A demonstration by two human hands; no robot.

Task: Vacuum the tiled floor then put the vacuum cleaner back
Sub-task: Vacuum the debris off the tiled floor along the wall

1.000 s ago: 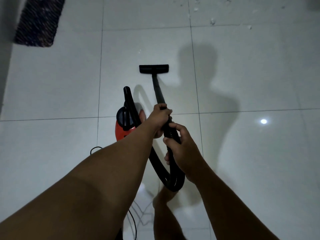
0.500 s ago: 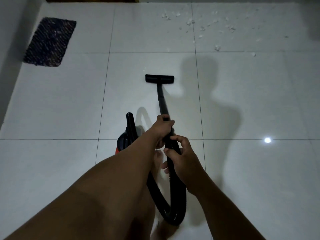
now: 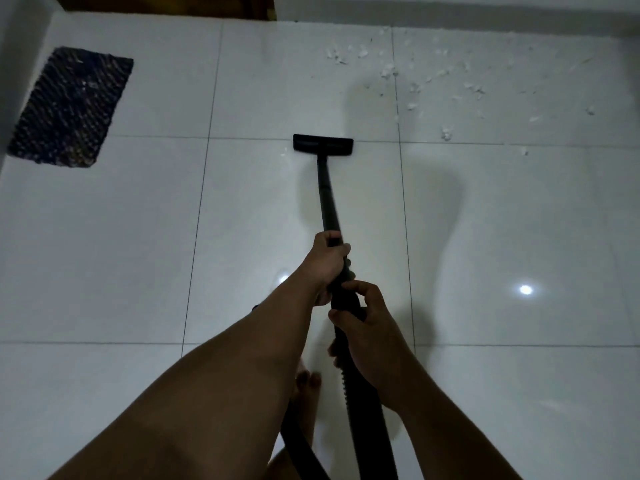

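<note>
A black vacuum wand (image 3: 326, 195) slants away from me over the white tiled floor (image 3: 121, 237). Its flat black floor nozzle (image 3: 323, 145) rests on a tile joint ahead. My left hand (image 3: 327, 259) is closed around the wand's upper part. Just below it, my right hand (image 3: 367, 337) grips the ribbed black hose (image 3: 363, 420), which loops down between my arms. White scraps of debris (image 3: 415, 84) lie scattered on the tiles beyond and to the right of the nozzle. The vacuum's body is hidden from view.
A dark woven mat (image 3: 71, 107) lies at the far left beside a white wall (image 3: 20, 46). A brown door bottom (image 3: 166, 5) and a wall base run along the far edge. My bare foot (image 3: 306, 400) shows under my arms. A lamp's reflection (image 3: 525, 289) glints on the right.
The view has tilted up and forward. The nozzle has been pushed farther ahead, toward the debris. The red vacuum body has dropped out of sight behind my arms. Both hands kept their grip.
</note>
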